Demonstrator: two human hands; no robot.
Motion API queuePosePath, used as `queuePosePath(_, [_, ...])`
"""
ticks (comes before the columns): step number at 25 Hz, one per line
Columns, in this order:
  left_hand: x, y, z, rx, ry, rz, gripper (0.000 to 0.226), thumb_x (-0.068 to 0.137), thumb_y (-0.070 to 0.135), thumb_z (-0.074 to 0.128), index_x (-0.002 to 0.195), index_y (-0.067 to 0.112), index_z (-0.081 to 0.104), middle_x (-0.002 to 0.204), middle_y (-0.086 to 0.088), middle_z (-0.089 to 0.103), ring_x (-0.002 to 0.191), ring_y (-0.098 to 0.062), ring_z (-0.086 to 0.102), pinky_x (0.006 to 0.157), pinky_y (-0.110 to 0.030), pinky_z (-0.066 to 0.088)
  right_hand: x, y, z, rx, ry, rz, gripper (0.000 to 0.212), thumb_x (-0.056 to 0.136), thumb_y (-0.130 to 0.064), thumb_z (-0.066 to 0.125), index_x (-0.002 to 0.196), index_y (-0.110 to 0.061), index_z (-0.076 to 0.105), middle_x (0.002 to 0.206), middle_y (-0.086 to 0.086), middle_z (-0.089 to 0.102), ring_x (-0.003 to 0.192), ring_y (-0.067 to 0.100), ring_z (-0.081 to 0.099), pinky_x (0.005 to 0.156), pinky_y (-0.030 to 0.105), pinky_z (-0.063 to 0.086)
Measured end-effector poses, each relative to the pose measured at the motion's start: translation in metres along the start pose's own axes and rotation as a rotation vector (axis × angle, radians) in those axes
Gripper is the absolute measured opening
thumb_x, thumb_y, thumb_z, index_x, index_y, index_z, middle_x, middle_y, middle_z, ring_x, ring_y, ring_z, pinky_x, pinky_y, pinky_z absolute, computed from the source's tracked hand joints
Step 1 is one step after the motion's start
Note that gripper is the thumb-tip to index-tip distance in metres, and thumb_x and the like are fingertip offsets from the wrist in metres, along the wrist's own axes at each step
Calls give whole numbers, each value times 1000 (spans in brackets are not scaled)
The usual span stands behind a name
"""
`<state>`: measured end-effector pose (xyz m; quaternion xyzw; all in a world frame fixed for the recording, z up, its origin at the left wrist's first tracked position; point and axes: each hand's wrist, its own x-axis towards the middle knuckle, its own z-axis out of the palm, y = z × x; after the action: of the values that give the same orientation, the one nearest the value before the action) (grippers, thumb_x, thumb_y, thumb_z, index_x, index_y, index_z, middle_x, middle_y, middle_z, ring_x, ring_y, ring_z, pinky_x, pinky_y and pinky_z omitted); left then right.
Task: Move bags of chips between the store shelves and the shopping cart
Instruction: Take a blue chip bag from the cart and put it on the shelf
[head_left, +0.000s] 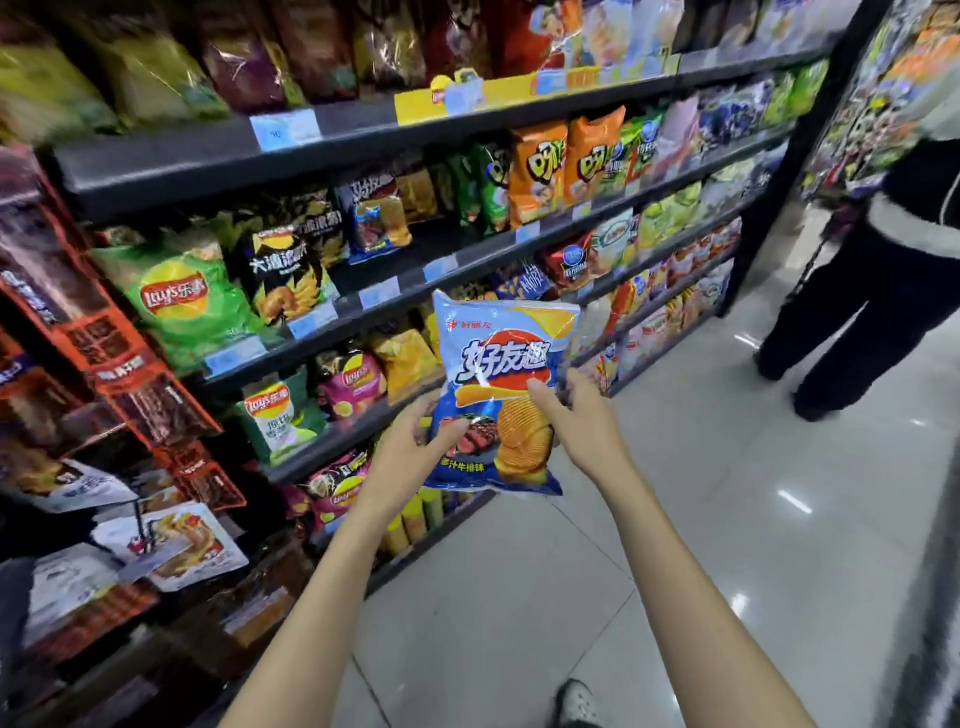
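I hold a blue bag of ridged chips (498, 364) upright in front of me, in the aisle just off the shelves. My left hand (410, 447) grips its lower left edge, thumb on the front. My right hand (576, 421) grips its right side, thumb on the front and fingers behind. The dark store shelves (363, 130) run along my left, packed with chip bags: a green bag (182, 301), a black bag (285, 270), orange bags (540, 171). No shopping cart is in view.
Another person in dark trousers (852, 312) stands in the aisle at the right, near a second shelf unit (883, 78). Orange hanging racks of snacks (130, 364) stick out at my far left. Glossy tiled floor (675, 519) lies ahead. My shoe (576, 701) shows below.
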<state>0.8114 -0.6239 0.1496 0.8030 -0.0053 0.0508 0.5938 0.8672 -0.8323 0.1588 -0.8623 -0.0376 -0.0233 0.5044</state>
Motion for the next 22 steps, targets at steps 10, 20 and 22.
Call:
queuePosePath(10, [166,1,23,74,404,-135,53,91,54,59,139,34,49,134,19,55,124,-4,49,94,-17,39,228,-21,-9,-18,-397,-250,58,98,-46,52,148,-21,36,132,3,56,122,22,52,100,42,44])
queuePosePath(20, [283,-20,-59,215,570,-155,65,93,58,55,149,28,39,143,7,52,132,-12,46,107,-34,40,344,-64,82,105,-562,-365,65,99,-23,59,153,-20,23,122,-4,64,111,11,62,96,33,51])
queuePosePath(22, [308,-21,-81,252,599,-153,62,96,51,54,149,25,39,141,8,52,128,-8,45,101,-28,37,370,-76,107,121,-558,-380,66,98,-20,59,153,-21,22,123,-2,64,111,12,62,97,36,52])
